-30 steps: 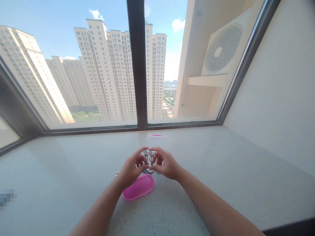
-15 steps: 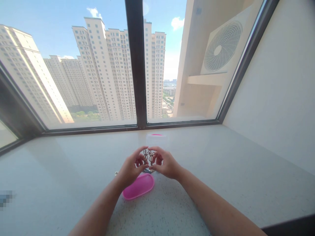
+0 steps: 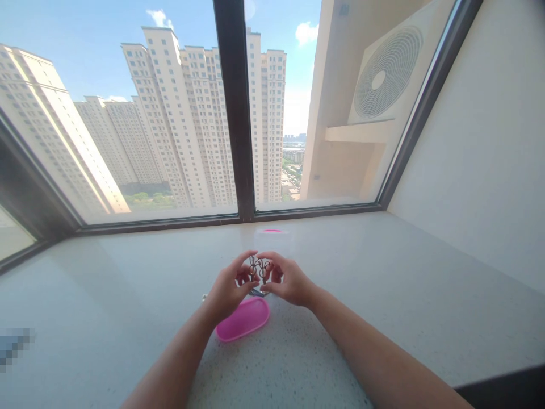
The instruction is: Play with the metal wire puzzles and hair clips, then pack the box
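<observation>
My left hand (image 3: 230, 287) and my right hand (image 3: 287, 281) meet over a pale stone sill (image 3: 383, 284), each pinching one side of a small metal wire ring puzzle (image 3: 258, 268) held up between thumbs and fingers. Just below the hands a pink oval lid (image 3: 243, 319) lies flat on the sill. More small metal pieces (image 3: 255, 293) lie under the hands, mostly hidden. Beyond the hands stands a clear plastic container (image 3: 272, 240) with pink showing at its top.
The sill runs to a dark window frame (image 3: 238, 218) with a central mullion (image 3: 232, 108); high-rise buildings and an outdoor fan unit (image 3: 383, 76) show through the glass. A white wall (image 3: 489, 142) closes the right side. A dark edge (image 3: 502, 389) borders the sill's near right.
The hands keep their hold on the wire puzzle with only slight finger shifts. The view has tilted a little, so the lid and hands sit slightly right.
</observation>
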Demonstrator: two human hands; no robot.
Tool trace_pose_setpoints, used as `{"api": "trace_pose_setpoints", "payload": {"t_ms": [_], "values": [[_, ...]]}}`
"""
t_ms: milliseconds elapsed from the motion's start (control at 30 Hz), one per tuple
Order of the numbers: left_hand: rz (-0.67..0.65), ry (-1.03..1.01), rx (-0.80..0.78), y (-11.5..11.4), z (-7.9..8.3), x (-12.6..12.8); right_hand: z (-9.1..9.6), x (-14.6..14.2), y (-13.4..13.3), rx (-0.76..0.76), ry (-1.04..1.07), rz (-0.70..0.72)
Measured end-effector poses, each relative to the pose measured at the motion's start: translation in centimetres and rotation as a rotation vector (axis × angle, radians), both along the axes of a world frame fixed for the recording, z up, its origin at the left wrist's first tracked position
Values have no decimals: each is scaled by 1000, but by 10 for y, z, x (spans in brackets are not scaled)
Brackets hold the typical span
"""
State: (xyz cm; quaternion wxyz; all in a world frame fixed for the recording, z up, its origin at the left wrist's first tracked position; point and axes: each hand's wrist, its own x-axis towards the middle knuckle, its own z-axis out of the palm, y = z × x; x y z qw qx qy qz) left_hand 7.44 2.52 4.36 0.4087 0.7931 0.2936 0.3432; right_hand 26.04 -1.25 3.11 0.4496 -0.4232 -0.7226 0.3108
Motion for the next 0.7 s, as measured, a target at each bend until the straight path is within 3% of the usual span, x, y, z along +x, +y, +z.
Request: {"api": "trace_pose_setpoints", "payload": {"t_ms": [700], "values": [[7,-4,8,-1,1,0,2,-1,-2,5,25,-34]]}}
